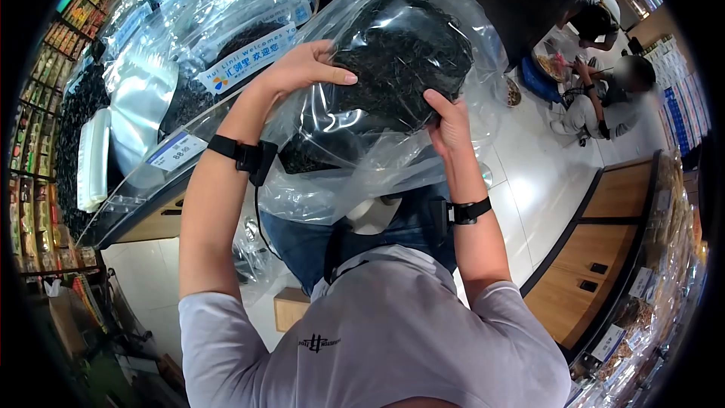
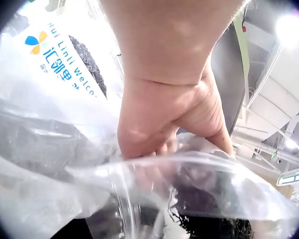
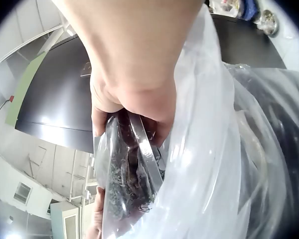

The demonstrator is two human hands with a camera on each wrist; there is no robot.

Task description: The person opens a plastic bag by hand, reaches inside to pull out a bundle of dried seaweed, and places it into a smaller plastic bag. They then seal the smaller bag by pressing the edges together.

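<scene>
A clear packet of dark, stringy dried seaweed (image 1: 404, 53) is held up in front of the body, inside a large, loose clear plastic bag (image 1: 302, 198). My left hand (image 1: 306, 72) grips its left side, thumb lying on top and the other fingers partly hidden by plastic. On the lower right side, my right hand (image 1: 449, 121) pinches the packet, thumb above and fingers below. The right wrist view shows the packet's edge (image 3: 147, 149) between thumb and fingers. Loose plastic (image 2: 189, 167) partly covers the left fingers in the left wrist view.
To the left, a display bin (image 1: 113, 215) carries a pile of clear, blue-printed bags (image 1: 249, 53) and a price tag (image 1: 177, 149). Wooden cabinets (image 1: 593, 257) stand at the right, below more packaged goods. Two people (image 1: 615, 102) crouch at the upper right beside a blue bag (image 1: 536, 79).
</scene>
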